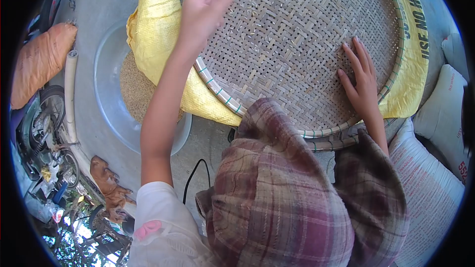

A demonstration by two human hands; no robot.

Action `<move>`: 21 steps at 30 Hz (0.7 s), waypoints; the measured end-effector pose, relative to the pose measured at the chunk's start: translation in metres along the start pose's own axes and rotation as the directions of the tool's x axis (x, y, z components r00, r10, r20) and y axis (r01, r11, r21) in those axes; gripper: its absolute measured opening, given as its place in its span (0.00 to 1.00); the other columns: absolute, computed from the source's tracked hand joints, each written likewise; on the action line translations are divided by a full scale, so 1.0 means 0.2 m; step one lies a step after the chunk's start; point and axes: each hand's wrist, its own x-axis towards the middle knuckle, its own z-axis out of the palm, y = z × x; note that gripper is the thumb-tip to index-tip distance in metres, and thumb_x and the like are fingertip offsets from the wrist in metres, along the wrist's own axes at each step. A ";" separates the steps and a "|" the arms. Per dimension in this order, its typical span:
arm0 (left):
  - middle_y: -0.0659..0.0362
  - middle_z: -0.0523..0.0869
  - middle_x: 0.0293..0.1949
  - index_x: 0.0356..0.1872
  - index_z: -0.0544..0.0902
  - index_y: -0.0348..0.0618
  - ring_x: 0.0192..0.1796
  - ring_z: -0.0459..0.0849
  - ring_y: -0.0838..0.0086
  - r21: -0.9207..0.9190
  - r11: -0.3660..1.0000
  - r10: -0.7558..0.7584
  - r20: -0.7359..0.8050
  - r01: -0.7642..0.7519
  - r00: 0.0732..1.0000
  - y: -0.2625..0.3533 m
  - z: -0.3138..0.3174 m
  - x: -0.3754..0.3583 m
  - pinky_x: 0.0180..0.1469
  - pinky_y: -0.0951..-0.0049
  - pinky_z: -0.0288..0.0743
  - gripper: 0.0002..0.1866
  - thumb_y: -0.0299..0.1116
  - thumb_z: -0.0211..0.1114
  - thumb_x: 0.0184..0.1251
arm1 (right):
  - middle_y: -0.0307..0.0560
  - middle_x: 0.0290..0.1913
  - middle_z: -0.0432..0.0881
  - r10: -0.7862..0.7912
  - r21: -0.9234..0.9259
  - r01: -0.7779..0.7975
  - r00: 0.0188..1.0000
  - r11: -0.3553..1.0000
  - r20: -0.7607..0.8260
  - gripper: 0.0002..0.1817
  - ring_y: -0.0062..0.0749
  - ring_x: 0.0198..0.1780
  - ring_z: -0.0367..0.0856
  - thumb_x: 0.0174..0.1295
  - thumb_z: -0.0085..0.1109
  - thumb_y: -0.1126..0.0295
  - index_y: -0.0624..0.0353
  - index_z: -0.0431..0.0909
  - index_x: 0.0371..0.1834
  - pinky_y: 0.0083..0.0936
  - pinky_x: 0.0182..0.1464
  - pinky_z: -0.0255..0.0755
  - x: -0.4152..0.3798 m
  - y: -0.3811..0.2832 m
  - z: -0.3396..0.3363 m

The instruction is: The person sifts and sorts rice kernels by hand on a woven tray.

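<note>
A round woven bamboo tray (292, 69) with a green-bound rim lies over a yellow sack (161, 24), and scattered grains show on its weave. Above the tray's left side is my left hand (205, 12), slightly blurred, its fingers curled closed. What it holds, if anything, is hidden. On the tray's right part my right hand (361, 76) rests flat with its fingers spread. Left of the sack stands a wide translucent basin (111, 94) with a heap of grain (136, 86) in it, partly covered by my left forearm.
Full white sacks (428, 183) lie at the right. Along the left are an orange sack (44, 64), a pale pipe (71, 96), a motorbike (42, 123) and a brown dog (109, 183) lying down. A black cable (193, 180) curves over the floor. Plaid cloth (277, 198) fills the lower middle.
</note>
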 end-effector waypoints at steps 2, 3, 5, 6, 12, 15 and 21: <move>0.70 0.59 0.14 0.26 0.70 0.43 0.14 0.57 0.81 -0.788 0.558 -0.268 0.127 0.262 0.955 0.04 -0.02 -0.02 0.19 0.80 0.57 0.03 0.27 0.54 0.56 | 0.49 0.69 0.58 0.002 -0.005 -0.002 1.000 1.000 0.001 0.28 0.46 0.69 0.54 0.58 0.55 0.65 0.49 0.65 0.64 0.39 0.68 0.49 -0.01 0.00 0.00; 0.70 0.59 0.14 0.26 0.70 0.43 0.14 0.57 0.81 -0.788 0.558 -0.267 0.126 0.260 0.955 0.05 -0.02 -0.03 0.19 0.80 0.57 0.03 0.27 0.54 0.56 | 0.49 0.69 0.58 -0.002 -0.007 0.002 1.000 1.000 -0.001 0.28 0.46 0.69 0.54 0.58 0.55 0.65 0.50 0.65 0.64 0.39 0.68 0.49 -0.01 0.00 0.00; 0.68 0.61 0.14 0.26 0.69 0.42 0.16 0.59 0.83 -0.885 0.341 -0.302 0.216 0.316 0.929 0.06 -0.03 -0.05 0.20 0.81 0.56 0.04 0.29 0.52 0.59 | 0.49 0.69 0.58 -0.011 -0.010 0.011 1.000 1.000 -0.001 0.28 0.46 0.69 0.54 0.58 0.55 0.65 0.50 0.65 0.64 0.39 0.68 0.49 0.00 0.00 0.00; 0.68 0.61 0.14 0.26 0.69 0.42 0.16 0.59 0.83 -0.887 0.339 -0.301 0.214 0.314 0.929 0.03 -0.04 -0.05 0.20 0.81 0.56 0.04 0.29 0.52 0.59 | 0.49 0.69 0.58 -0.007 -0.013 0.007 1.000 1.000 0.002 0.27 0.46 0.69 0.54 0.58 0.55 0.65 0.50 0.65 0.64 0.39 0.68 0.49 0.00 0.00 0.00; 0.68 0.62 0.11 0.31 0.77 0.37 0.14 0.58 0.80 -0.288 0.933 -0.194 0.096 0.214 0.976 0.04 -0.02 -0.09 0.19 0.81 0.55 0.05 0.28 0.56 0.59 | 0.49 0.69 0.58 -0.002 -0.009 0.002 1.000 1.000 0.001 0.27 0.46 0.69 0.54 0.58 0.55 0.65 0.50 0.65 0.64 0.39 0.68 0.49 0.00 0.00 0.00; 0.62 0.69 0.11 0.34 0.80 0.39 0.15 0.67 0.74 0.522 0.849 0.071 0.038 -0.081 0.997 0.02 0.01 -0.12 0.20 0.78 0.60 0.06 0.29 0.58 0.59 | 0.49 0.69 0.58 -0.003 -0.007 0.003 1.000 1.000 0.001 0.27 0.46 0.69 0.54 0.58 0.55 0.65 0.50 0.65 0.64 0.39 0.68 0.49 0.00 0.00 0.00; 0.47 0.80 0.24 0.34 0.78 0.39 0.28 0.81 0.55 0.714 0.624 0.320 0.137 -0.317 0.938 -0.06 0.05 -0.12 0.31 0.62 0.74 0.05 0.30 0.58 0.60 | 0.49 0.68 0.58 0.000 -0.007 0.000 1.000 1.000 0.001 0.28 0.46 0.69 0.54 0.58 0.55 0.66 0.50 0.65 0.64 0.39 0.68 0.49 0.00 -0.01 -0.01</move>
